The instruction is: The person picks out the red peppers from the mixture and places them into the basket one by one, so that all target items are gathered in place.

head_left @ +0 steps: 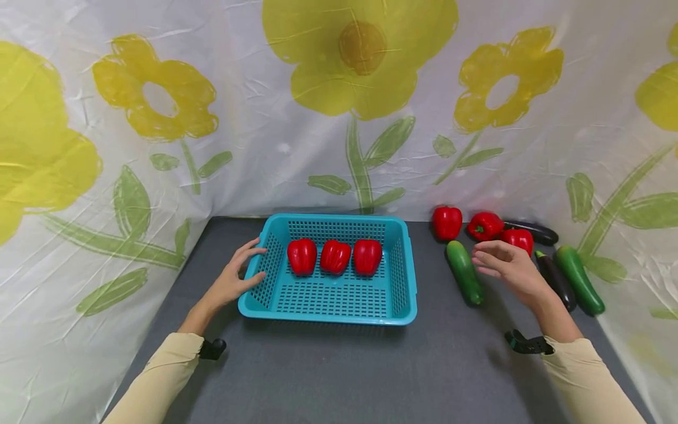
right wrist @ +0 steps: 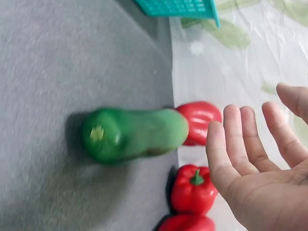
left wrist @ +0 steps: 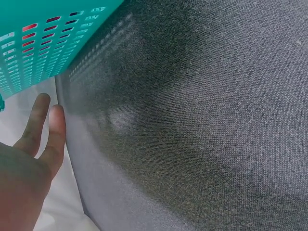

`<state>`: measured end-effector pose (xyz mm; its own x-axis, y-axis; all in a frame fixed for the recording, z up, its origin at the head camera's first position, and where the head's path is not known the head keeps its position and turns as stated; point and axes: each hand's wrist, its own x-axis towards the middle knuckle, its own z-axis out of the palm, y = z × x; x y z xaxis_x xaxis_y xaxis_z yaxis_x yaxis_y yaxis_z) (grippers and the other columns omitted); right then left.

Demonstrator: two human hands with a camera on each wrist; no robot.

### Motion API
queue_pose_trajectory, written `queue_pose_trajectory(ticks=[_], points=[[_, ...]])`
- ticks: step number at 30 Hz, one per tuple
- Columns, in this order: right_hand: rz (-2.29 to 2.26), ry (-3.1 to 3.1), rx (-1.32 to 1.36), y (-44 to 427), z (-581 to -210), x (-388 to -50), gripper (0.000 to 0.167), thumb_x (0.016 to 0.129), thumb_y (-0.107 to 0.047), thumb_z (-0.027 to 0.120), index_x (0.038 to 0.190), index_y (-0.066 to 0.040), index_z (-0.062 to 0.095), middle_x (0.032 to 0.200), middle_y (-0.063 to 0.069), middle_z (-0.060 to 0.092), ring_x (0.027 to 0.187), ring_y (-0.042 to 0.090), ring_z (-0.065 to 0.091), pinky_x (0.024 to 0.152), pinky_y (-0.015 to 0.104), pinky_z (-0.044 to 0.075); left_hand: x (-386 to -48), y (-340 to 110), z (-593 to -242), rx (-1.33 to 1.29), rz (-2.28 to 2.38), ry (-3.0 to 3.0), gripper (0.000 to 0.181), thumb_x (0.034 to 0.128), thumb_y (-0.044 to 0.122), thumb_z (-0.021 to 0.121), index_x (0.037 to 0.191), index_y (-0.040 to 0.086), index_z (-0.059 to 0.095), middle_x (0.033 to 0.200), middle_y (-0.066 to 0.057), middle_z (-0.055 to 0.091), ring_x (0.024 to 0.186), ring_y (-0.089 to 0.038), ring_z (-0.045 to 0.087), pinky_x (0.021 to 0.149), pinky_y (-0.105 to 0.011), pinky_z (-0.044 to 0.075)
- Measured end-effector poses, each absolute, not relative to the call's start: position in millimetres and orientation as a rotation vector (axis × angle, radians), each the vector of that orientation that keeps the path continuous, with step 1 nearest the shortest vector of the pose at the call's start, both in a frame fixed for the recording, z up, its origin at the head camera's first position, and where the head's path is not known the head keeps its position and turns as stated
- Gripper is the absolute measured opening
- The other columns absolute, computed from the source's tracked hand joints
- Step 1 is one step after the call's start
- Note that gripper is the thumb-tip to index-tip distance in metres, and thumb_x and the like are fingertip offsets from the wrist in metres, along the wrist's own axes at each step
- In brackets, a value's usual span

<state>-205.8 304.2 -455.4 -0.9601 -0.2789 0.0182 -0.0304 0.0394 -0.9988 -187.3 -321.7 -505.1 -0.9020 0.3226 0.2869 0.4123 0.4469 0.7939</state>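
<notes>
A blue perforated basket [head_left: 339, 321] holds three red peppers [head_left: 302, 257] in a row towards its back. At the basket's left rim is my left hand [head_left: 233, 284], fingers spread and loosely bent; in the left wrist view the hand [left wrist: 33, 154] shows beside the basket wall [left wrist: 43, 53]. My right hand [head_left: 511, 271] hovers over the right side, just right of a green cucumber [head_left: 465, 273], holding nothing. The right wrist view shows that hand [right wrist: 262, 159] with fingers parted, near the cucumber [right wrist: 134, 134] and red peppers [right wrist: 194, 188].
Behind and beside my right hand lie red peppers [head_left: 447, 222], a dark eggplant [head_left: 537, 232], another eggplant [head_left: 556, 280] and a second cucumber [head_left: 580, 280]. A flowered white sheet [head_left: 249, 118] hangs around the grey table [head_left: 339, 377].
</notes>
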Motion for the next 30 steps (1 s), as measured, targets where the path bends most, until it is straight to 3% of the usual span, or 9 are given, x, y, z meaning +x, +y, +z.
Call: queue_pose_trajectory(ticks=[10,19,27,30], points=[[-2.075,2.145,-0.288,337,-464,-204,0.035,0.102,-0.003,0.061,0.13,0.014,0.051,0.113,0.0,0.069,0.101,0.011,0.069,0.086,0.029,0.054,-188,-322,-507,-0.666,-1.459,-2.582,0.051,0.0931,-0.005,0.067,0.141,-0.008,0.048,0.161,-0.025,0.02,0.138,-0.049,0.029,0.097,-0.072,0.038],[-2.11,2.148,-0.274,363,-471,-207,0.029,0.102,0.0,0.059,0.13,0.007,0.057,0.115,-0.002,0.069,0.102,0.01,0.069,0.085,0.026,0.054,-187,-322,-508,-0.661,-1.465,-2.592,0.053,0.094,-0.005,0.067,0.143,-0.007,0.047,0.162,-0.023,0.019,0.124,-0.052,0.049,0.089,-0.066,0.046],[-2.156,2.267,-0.241,383,-473,-215,0.028,0.098,0.005,0.063,0.126,0.003,0.064,0.113,0.0,0.069,0.101,0.009,0.067,0.081,0.024,0.055,-185,-320,-506,-0.633,-1.47,-2.601,0.053,0.0945,-0.003,0.068,0.143,-0.006,0.047,0.163,-0.021,0.019,0.128,-0.051,0.046,0.093,-0.066,0.044],[-2.059,2.453,-0.187,389,-472,-218,0.031,0.097,0.001,0.067,0.128,-0.001,0.064,0.112,-0.008,0.069,0.099,0.003,0.064,0.079,0.018,0.053,-185,-320,-505,-0.626,-1.478,-2.603,0.053,0.0948,-0.002,0.068,0.144,-0.005,0.047,0.163,-0.021,0.019,0.127,-0.051,0.046,0.093,-0.066,0.044]])
